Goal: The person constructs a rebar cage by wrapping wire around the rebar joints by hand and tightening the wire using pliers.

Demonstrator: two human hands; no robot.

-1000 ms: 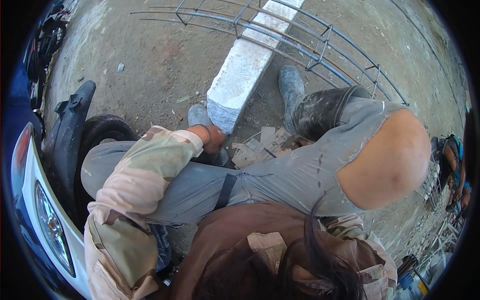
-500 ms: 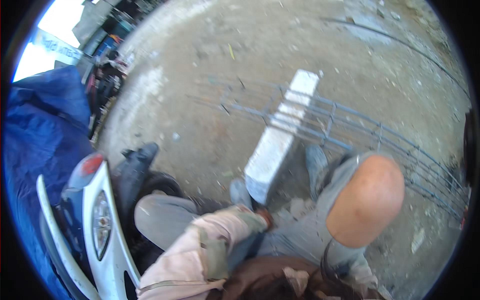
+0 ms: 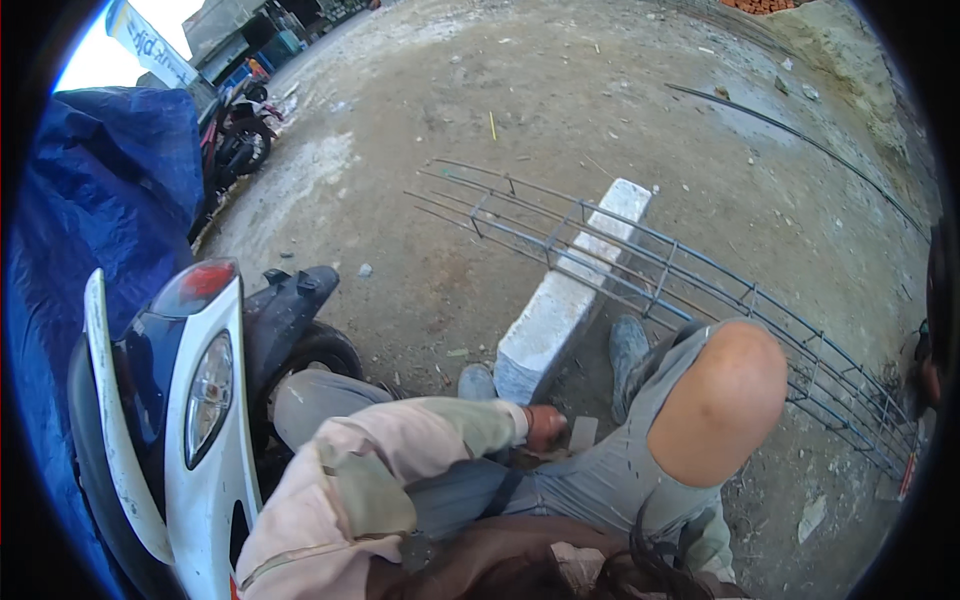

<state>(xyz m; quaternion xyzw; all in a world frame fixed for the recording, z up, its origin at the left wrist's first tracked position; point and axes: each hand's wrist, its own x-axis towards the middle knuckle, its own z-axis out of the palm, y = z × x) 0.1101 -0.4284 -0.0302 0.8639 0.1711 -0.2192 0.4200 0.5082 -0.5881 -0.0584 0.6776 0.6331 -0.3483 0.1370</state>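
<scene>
Head view: left hand [image 3: 543, 427] sits low centre of the frame, reaching down between the knees, sleeve in pale camouflage cloth. Fingers look curled at a small pale flat scrap [image 3: 582, 432] lying on the ground just right of it; cannot tell whether the hand grips the scrap or only touches it. Right hand not in view.

Concrete block [image 3: 562, 300] lies on the dirt ground [image 3: 560, 90] just above the hand, long axis running toward upper right; its near end is close to the hand, not clearly touching. Rebar cage [image 3: 660, 275] lies across the far part of the block, stretching from centre to right edge of the frame.

2 grey boots: 1 [image 3: 477, 381] just left of the block's near end, 1 [image 3: 628, 345] right of it. Bare knee [image 3: 718, 400] through torn grey trousers, right of centre.

White scooter [image 3: 190, 400] at lower left, blue tarp [image 3: 110, 190] at upper left behind it. 1 long bar [image 3: 800, 140] on the ground upper right.
</scene>
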